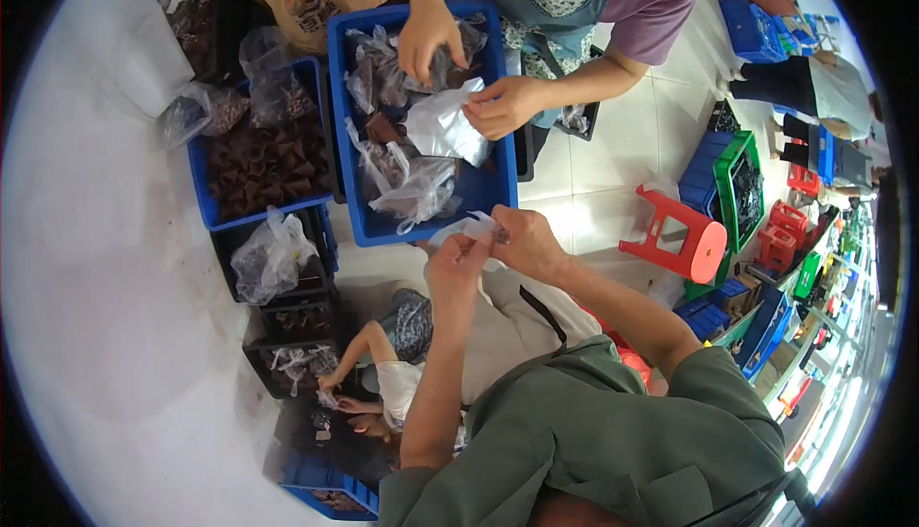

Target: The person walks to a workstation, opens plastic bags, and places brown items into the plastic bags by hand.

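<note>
Close to my body, in front of a blue crate (381,234), both hands are raised together. My left hand (452,273) pinches a small clear plastic bag (461,228) with its fingertips. The fingers of my right hand (529,245) are closed at the bag's other side, near its edge. What the bag contains, if anything, I cannot make out. Inside the crate lie several clear bags of brown pieces (426,190). Across from me, a co-worker's one hand (431,44) reaches among these bags, while the other hand (504,106) holds a shiny, silvery bag (442,123).
Left of the crate stands another blue crate of brown cone-like pieces (258,168), with dark crates (278,283) stacked nearer. A second person (397,374) handles something at the lower left. A red stool (704,249) and a green-rimmed crate (745,134) stand on the right.
</note>
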A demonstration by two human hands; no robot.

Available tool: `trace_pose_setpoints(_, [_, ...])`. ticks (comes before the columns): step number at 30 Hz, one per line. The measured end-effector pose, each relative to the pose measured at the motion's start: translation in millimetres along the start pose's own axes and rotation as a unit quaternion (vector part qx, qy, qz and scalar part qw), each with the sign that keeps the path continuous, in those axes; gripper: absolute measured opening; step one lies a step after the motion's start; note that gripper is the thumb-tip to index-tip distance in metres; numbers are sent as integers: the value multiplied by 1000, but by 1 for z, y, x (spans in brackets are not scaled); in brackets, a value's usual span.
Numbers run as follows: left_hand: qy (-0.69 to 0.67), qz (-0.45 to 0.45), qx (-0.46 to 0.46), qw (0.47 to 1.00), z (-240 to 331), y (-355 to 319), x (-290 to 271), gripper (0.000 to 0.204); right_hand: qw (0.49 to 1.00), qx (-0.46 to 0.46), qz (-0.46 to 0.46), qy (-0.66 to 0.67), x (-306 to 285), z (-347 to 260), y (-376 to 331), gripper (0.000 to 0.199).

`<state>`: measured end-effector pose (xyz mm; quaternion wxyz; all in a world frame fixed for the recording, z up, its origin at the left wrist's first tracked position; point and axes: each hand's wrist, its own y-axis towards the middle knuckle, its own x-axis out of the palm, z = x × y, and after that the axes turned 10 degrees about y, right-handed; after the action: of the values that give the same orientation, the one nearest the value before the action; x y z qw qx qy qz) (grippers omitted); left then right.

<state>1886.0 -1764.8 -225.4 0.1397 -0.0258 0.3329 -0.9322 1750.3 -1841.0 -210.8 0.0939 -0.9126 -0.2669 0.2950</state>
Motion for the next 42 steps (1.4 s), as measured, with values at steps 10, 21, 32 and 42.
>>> trace_pose_setpoints(10, [31, -11, 56, 998, -24, 1, -32, 16, 923, 186, -26, 335, -25, 17, 6, 18])
trace_pose_setpoints(21, [470, -1, 54, 881, -55, -20, -42, 19, 882, 150, 46, 445, -6, -1, 12, 16])
trace_pose_setpoints(32, [183, -91, 208, 957, -7, -8, -31, 28, 926, 79, -127, 346, -14, -17, 24, 12])
trace_pose_setpoints(42, [289, -107, 283, 908, -4, -16, -55, 23, 951, -56, -292, -85, -36, -5, 27, 32])
